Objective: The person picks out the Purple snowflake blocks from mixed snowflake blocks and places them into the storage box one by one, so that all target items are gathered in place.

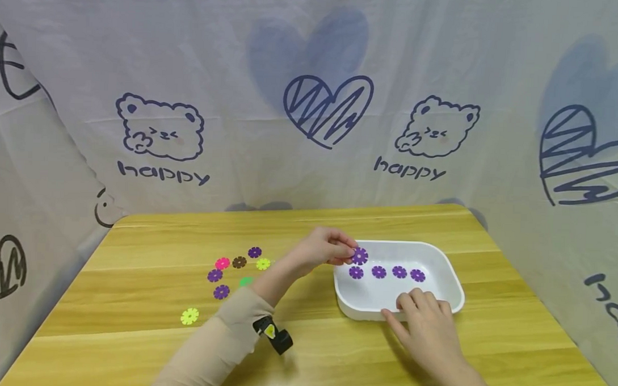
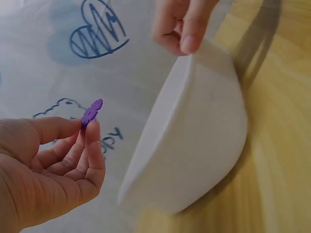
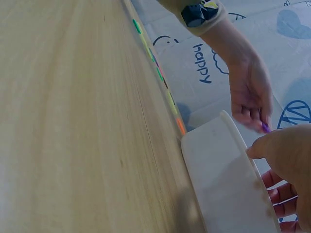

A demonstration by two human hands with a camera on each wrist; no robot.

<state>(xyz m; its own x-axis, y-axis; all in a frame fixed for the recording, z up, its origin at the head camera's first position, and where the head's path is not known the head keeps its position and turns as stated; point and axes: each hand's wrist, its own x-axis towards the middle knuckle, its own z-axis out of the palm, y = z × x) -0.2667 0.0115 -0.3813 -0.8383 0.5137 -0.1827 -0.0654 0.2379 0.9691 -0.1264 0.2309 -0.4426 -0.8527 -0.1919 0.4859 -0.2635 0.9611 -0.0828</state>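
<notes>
Pinching purple notched disc (image 1: 362, 258) with left hand (image 1: 323, 249); right hand (image 1: 429, 325) grips white tub (image 1: 372, 298) at near rim. Steady tub, lower disc clear of four-disc row (image 1: 400, 270).

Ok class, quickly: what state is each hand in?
Left hand: closed, pinching a purple notched disc.
Right hand: closed, holding the near rim of the white tub.

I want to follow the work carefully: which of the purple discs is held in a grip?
The raised purple disc, pinched in the left grip; the other purple discs lie in the white tray or on the table.
</notes>
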